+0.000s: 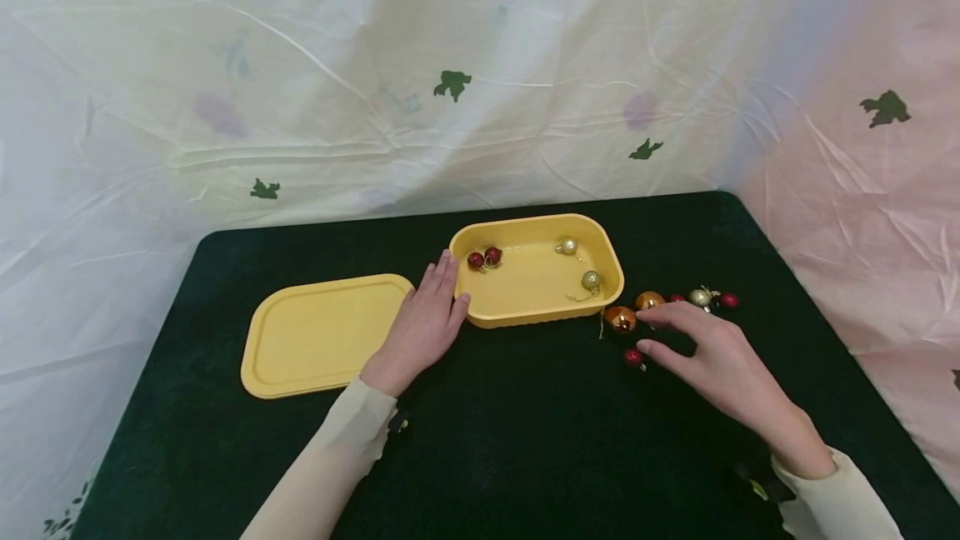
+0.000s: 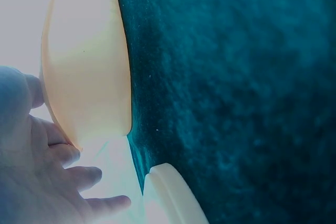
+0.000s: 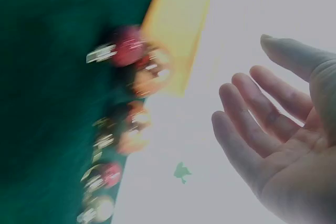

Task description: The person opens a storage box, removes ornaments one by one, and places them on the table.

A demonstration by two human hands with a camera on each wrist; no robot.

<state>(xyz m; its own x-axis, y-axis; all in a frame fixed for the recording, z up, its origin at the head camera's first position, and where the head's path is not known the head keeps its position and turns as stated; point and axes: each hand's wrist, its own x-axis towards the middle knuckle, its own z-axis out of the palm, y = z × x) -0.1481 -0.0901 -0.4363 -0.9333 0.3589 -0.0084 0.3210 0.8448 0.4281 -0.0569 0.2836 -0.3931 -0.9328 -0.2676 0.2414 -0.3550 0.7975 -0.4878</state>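
Note:
A yellow plastic box holds two small red bauble ornaments at its left and two pale gold ones at its right. My left hand rests against the box's left end with its fingers straight; in the left wrist view the fingertips are at the box wall. Above the loose baubles, my right hand hovers with thumb and fingers apart and nothing between them. Nearest its fingertips are a shiny orange bauble and a red bauble. The right wrist view shows this palm bare.
A yellow lid lies flat left of the box, partly behind my left hand. More baubles, orange, pale gold and red, lie beyond my right hand on the dark green tabletop. A patterned cloth hangs behind the table.

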